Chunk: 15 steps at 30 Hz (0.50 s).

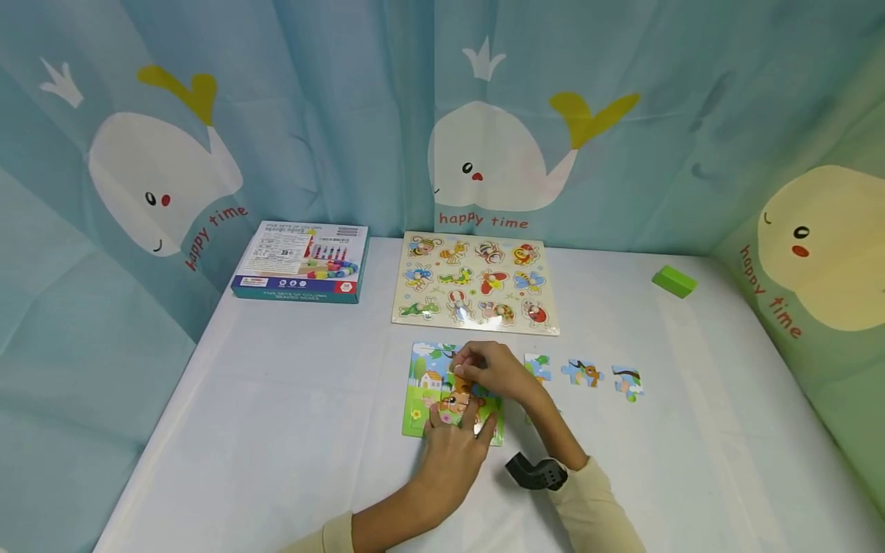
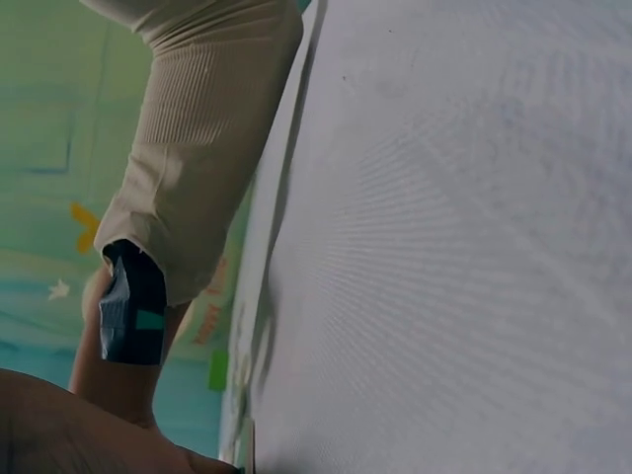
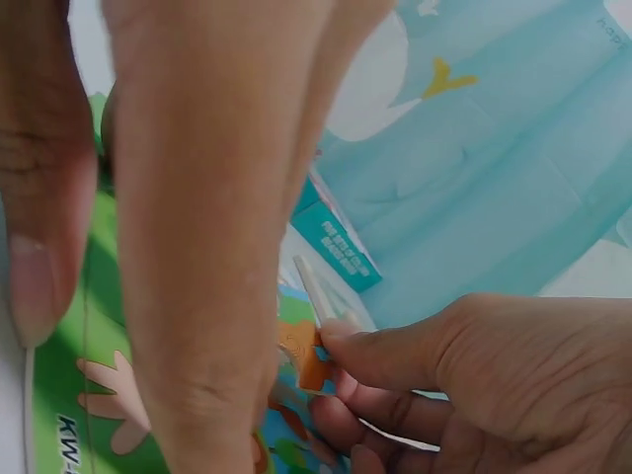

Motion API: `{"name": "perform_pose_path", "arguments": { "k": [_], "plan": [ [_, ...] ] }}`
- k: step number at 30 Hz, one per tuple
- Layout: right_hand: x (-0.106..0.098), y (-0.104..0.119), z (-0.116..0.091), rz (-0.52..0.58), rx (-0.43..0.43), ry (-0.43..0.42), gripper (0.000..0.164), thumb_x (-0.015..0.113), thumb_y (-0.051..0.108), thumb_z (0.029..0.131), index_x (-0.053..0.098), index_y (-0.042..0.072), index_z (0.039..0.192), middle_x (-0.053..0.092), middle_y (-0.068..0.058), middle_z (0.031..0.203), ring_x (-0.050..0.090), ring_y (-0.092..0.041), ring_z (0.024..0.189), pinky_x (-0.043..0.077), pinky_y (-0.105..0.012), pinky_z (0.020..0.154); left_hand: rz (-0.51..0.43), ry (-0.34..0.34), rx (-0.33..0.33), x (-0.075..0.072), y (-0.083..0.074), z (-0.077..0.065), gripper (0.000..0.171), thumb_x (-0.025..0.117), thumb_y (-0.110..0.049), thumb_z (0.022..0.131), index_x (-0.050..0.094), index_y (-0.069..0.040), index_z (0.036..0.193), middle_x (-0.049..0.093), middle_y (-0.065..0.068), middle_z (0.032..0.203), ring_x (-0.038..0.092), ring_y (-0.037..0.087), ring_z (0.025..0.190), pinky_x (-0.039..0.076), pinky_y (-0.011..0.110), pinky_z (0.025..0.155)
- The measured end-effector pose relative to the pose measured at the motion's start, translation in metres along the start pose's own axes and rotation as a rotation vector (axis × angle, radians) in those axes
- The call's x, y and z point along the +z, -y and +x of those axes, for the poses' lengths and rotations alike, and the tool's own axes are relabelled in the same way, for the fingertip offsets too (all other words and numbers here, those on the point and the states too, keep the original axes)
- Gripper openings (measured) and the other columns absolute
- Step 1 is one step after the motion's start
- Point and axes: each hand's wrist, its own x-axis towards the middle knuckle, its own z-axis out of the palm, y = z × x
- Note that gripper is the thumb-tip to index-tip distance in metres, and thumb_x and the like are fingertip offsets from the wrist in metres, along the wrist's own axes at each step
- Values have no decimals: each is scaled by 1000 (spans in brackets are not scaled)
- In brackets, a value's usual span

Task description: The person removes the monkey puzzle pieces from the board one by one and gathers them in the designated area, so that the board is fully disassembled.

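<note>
A square jigsaw puzzle (image 1: 425, 399) with a house, a green lawn and a brown animal lies in its tray. My left hand (image 1: 452, 457) rests on its lower part with fingers spread and nearly straight. At the puzzle's upper right, my right hand (image 1: 494, 369) pinches a puzzle piece. The right wrist view shows that orange-brown puzzle piece (image 3: 314, 367) tilted between the thumb and fingers, close over the puzzle. The left hand's fingers (image 3: 197, 247) fill the foreground there and hide part of the picture. Right of the puzzle lie loose pieces, including a branch piece (image 1: 628, 382) and an animal piece (image 1: 585, 373).
A wooden insect puzzle board (image 1: 477, 284) lies behind the jigsaw. At the back left is a boxed bead set (image 1: 300, 261), and at the back right a green block (image 1: 674, 282). A curtain (image 1: 373, 115) stands behind the white table (image 1: 276, 430).
</note>
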Motion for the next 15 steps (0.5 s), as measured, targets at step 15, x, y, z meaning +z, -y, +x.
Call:
{"name": "perform_pose_path", "arguments": {
  "k": [15],
  "plan": [
    [-7,-8,-3,233,78,-201,18,53,14,101,63,1,108,66,-15,91,64,-16,69,51,-27,59,91,-89,162,-3,14,2,35,68,-26,89,67,-31,124,66,3,125,58,15,53,58,41,72]
  ]
}}
